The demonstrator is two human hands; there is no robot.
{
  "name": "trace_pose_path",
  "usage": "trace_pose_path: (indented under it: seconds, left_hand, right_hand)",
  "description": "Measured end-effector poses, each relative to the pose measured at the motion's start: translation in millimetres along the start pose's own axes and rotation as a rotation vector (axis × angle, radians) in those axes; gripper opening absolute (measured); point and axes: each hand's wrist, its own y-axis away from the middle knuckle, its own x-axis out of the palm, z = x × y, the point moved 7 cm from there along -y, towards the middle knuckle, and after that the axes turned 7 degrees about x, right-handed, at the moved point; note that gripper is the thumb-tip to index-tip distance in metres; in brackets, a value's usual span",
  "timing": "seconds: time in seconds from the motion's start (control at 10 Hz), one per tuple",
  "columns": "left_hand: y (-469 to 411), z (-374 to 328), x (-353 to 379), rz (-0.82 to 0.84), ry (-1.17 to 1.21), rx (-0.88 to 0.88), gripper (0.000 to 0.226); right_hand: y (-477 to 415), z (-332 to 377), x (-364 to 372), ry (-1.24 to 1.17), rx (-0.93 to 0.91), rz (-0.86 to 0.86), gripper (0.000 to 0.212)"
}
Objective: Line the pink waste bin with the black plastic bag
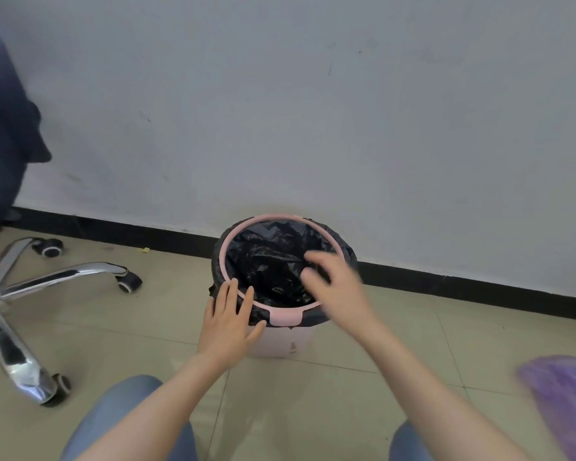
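Inside pink bin (281, 341): black bag (266, 261) (crinkled)

Pink waste bin (281, 342) lined with black plastic bag (270, 261), pink ring (285, 316) clamping it, left hand (231, 322) flat on rim, right hand (335, 286) spread above opening

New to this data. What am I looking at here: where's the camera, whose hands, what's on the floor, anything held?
There is one picture, from a wide-angle camera on a person's head, looking down at their own bare arms and their knees in blue jeans. No robot is involved. On the tiled floor by the wall stands a round pink plastic waste bin. A crinkled black plastic bag lines it, folded over the edge under a pink ring. The left hand lies flat on the near rim. The right hand, blurred, hovers open over the opening and holds nothing. A chrome wheeled chair base stands to the left, and something purple and blurred shows at the right.
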Motion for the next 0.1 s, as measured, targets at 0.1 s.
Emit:
trace_pose_path:
  seconds: [0.1]
  left_hand:
    - [-1.4, -2.7, 4.6, 0.0, -0.027, 0.034, 0.074]
  right_hand:
    - [5.3, 87.0, -92.0, -0.388, -0.326, -0.058, 0.019]
